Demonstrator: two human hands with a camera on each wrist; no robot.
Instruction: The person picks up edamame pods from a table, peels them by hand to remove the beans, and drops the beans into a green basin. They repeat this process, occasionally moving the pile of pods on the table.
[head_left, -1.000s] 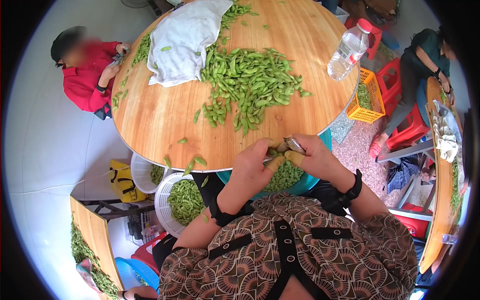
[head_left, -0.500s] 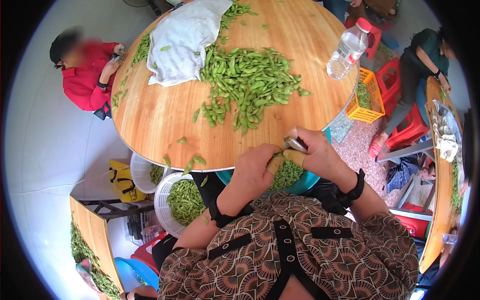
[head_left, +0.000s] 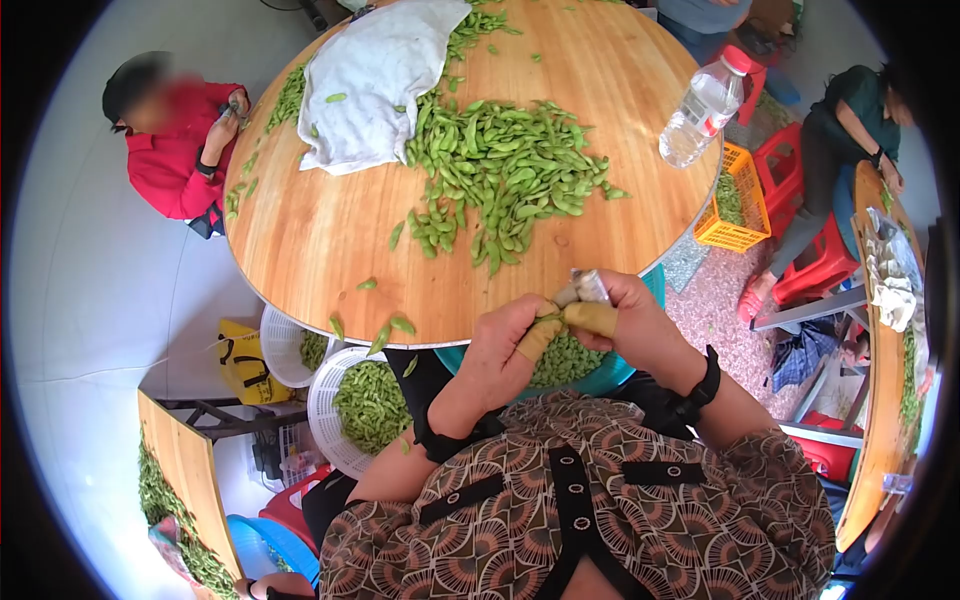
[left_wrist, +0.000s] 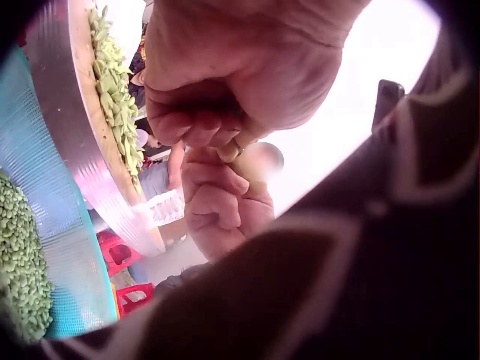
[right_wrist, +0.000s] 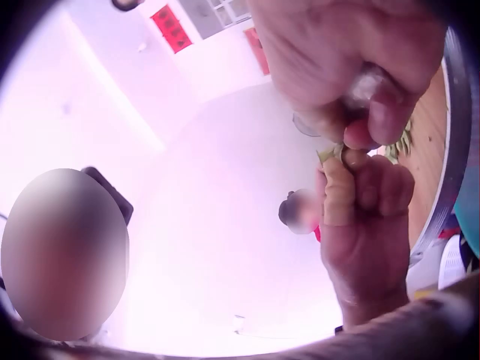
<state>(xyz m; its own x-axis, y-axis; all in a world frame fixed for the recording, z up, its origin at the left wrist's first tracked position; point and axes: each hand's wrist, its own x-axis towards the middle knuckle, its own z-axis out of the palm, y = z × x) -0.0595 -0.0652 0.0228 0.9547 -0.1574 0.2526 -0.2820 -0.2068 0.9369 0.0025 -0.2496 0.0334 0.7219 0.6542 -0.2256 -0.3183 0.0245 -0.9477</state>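
Note:
My left hand (head_left: 498, 348) and right hand (head_left: 640, 325) meet fingertip to fingertip over a teal basin (head_left: 622, 374) of shelled green beans (head_left: 565, 363). Both thumbs wear yellowish finger covers (head_left: 592, 318). Between the fingertips, the left hand pinches a green bean pod (right_wrist: 330, 155), mostly hidden by the fingers. The right hand's curled fingers hold a small silvery tool (head_left: 592, 286), whose working end is hidden. A large pile of bean pods (head_left: 510, 175) lies on the round wooden table (head_left: 300, 270) just beyond the hands.
A white cloth (head_left: 375, 85) covers part of the table, and a water bottle (head_left: 703, 110) stands at its right. White baskets (head_left: 325, 415) hold pods at lower left. An orange crate (head_left: 738, 225) sits on the floor right. A person in red (head_left: 175, 150) sits left.
The silvery tool has turned more upright in the right hand. The left fingers have come back up against the right fingertips after drawing slightly apart. A standing person shows more at the top right.

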